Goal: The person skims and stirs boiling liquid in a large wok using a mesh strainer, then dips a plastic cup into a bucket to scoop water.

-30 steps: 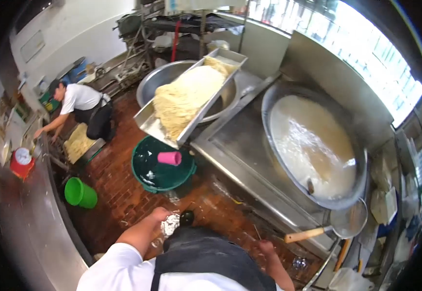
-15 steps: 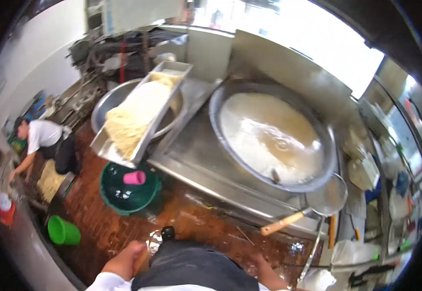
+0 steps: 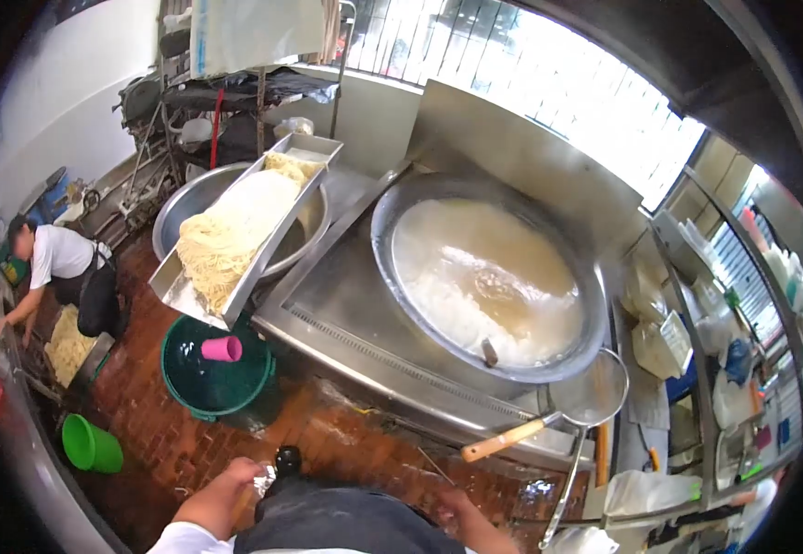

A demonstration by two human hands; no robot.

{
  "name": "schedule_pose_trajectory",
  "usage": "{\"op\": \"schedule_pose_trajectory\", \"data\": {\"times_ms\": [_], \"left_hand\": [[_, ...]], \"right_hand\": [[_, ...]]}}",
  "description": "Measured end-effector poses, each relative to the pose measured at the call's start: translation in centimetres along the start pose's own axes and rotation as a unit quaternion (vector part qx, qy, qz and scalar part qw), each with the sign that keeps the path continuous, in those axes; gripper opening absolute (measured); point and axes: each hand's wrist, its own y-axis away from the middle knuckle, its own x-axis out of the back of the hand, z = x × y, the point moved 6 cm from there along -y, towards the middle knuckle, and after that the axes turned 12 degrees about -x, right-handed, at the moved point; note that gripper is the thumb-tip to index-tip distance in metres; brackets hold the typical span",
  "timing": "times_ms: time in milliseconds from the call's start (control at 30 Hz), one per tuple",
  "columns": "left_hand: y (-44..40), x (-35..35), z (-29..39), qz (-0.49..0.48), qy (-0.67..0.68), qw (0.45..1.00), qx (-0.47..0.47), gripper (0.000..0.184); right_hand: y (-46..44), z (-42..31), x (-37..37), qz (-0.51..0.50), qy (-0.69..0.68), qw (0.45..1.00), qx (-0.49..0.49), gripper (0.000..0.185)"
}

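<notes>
My left hand (image 3: 240, 475) hangs low beside my dark apron (image 3: 341, 517), above the wet brick floor; its fingers look curled, but whether they hold anything is unclear. On the other side of the apron is my right hand (image 3: 452, 506), blurred, its fingers hard to make out. In front of me, a metal tray (image 3: 277, 242) of yellow noodles (image 3: 221, 245) rests across a large steel bowl (image 3: 175, 203). A big wok (image 3: 388, 249) of cloudy, steaming liquid (image 3: 512, 263) sits in the steel stove. A wood-handled strainer (image 3: 503, 439) lies at its near edge.
A green tub (image 3: 180, 388) of water with a pink cup (image 3: 222, 348) stands on the floor. Farther left are a bright green bucket (image 3: 92, 445) and a crouching co-worker (image 3: 69, 258) beside a noodle tray (image 3: 69, 346). Shelves (image 3: 725, 369) with containers line the right.
The view has swung right, so the wok, tray and tub appear farther left. Both my hands stay low by the apron. The co-worker remains crouched.
</notes>
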Motion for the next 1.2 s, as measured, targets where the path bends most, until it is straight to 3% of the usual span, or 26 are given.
{"op": "schedule_pose_trajectory", "data": {"times_ms": [67, 167, 267, 367, 467, 533, 667, 767, 833, 933, 1000, 1067, 1200], "left_hand": [[-0.6, 0.3, -0.5, 0.004, -0.006, 1.0, -0.002, 0.049], [0.0, 0.1, -0.4, -0.018, -0.022, 0.999, 0.017, 0.053], [-2.6, -0.2, -4.8, -0.053, -0.003, 0.998, 0.041, 0.061], [4.0, 2.0, 0.2, 0.075, 0.155, 0.981, 0.094, 0.064], [4.0, 2.1, -0.2, 0.099, 0.195, 0.967, 0.134, 0.059], [3.2, 1.6, -1.7, 0.085, 0.197, 0.97, 0.117, 0.056], [-0.4, -0.4, -6.0, -0.016, 0.095, 0.994, 0.054, 0.047], [3.9, 0.0, -2.0, 0.05, 0.098, 0.989, 0.093, 0.047], [5.1, -0.3, -0.9, 0.045, 0.152, 0.982, 0.105, 0.048], [4.3, -0.4, -1.9, 0.039, 0.156, 0.982, 0.098, 0.049], [3.2, -0.5, -2.7, 0.03, 0.132, 0.987, 0.084, 0.049], [2.5, -0.5, -3.1, 0.013, 0.107, 0.992, 0.069, 0.048], [3.7, 0.4, -1.7, 0.026, 0.09, 0.99, 0.102, 0.052]], "right_hand": [[-3.1, 1.0, -0.6, -0.049, 0.013, 0.999, -0.005, 0.024], [3.4, -0.9, -0.1, -0.011, 0.035, 0.999, -0.001, 0.024], [-0.8, 1.5, -1.0, -0.093, -0.059, 0.994, -0.006, 0.024], [3.1, 0.2, -0.4, -0.017, 0.002, 0.999, 0.039, 0.025], [3.0, 1.1, 0.0, -0.007, -0.027, 0.999, -0.015, 0.021], [0.7, 1.3, 0.0, -0.045, 0.006, 0.999, 0.014, 0.022], [-0.9, 1.1, 0.1, -0.026, -0.125, 0.991, -0.029, 0.025], [-3.3, 0.3, -0.3, -0.025, 0.07, 0.997, -0.012, 0.031], [-2.3, -0.8, 0.1, 0.026, 0.049, 0.995, 0.079, 0.029], [-0.8, -2.1, 0.1, 0.061, 0.172, 0.954, 0.237, 0.031], [-2.4, -1.2, 0.1, 0.031, 0.144, 0.971, 0.19, 0.032], [-4.6, 1.8, -0.3, -0.042, -0.05, 0.998, -0.024, 0.033], [-2.4, 1.1, -0.1, -0.008, 0.051, 0.998, 0.034, 0.025]]}}
